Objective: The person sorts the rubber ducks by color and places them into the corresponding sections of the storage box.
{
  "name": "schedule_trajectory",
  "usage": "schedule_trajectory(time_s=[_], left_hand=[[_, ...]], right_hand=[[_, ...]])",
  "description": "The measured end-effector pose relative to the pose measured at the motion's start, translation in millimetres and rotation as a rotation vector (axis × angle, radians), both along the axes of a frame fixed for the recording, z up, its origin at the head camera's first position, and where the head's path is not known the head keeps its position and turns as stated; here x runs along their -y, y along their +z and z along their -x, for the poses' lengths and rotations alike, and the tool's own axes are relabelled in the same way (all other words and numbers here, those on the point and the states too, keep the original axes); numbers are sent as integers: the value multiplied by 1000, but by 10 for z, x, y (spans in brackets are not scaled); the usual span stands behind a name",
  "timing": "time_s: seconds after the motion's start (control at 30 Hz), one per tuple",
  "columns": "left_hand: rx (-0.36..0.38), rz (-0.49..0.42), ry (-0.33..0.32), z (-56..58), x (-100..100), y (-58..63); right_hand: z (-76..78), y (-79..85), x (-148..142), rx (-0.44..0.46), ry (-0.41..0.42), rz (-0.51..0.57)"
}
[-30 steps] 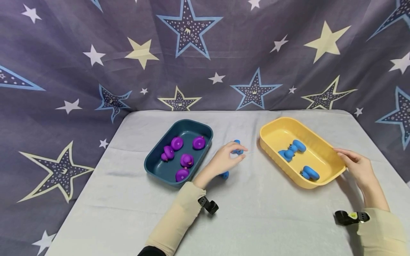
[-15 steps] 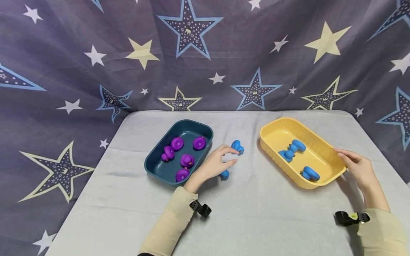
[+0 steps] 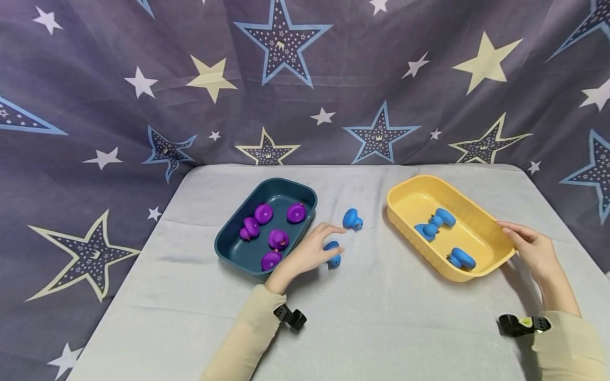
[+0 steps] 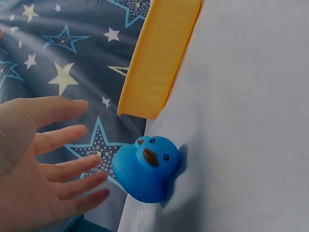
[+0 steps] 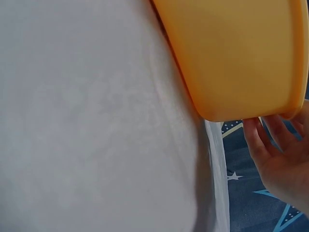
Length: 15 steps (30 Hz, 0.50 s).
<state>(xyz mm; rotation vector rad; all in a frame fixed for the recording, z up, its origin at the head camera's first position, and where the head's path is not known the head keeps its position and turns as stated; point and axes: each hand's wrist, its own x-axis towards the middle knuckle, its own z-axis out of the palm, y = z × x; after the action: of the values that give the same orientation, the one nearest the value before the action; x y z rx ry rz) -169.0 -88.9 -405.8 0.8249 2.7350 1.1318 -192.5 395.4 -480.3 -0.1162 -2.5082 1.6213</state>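
Head view shows our left hand (image 3: pixel 312 253) lying on the table (image 3: pixel 381 317) just beside the dark blue tray (image 3: pixel 305 193), fingers loosely spread and gripping nothing, touching a blue rubber duck (image 3: pixel 333 255) near the table's middle. A second blue duck (image 3: pixel 352 219) sits just beyond the fingertips, apart from them. Our right hand (image 3: pixel 531 248) rests with straight fingers against the yellow tray (image 3: pixel 405 188) at its right end, toward the table's right edge. That tray holds more blue ducks (image 3: pixel 434 222); the dark tray holds purple ducks (image 3: pixel 269 233)
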Motion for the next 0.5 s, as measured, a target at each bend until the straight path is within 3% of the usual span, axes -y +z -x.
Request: schedule_trajectory(time_s=[0.23,0.5], left_hand=[[26,51,11,-19,44,-58],[57,50,20,-21,80,-129]], right_hand=[[0,-3,-16,17,-13,-13],[-22,34,17,2,-5,-28]])
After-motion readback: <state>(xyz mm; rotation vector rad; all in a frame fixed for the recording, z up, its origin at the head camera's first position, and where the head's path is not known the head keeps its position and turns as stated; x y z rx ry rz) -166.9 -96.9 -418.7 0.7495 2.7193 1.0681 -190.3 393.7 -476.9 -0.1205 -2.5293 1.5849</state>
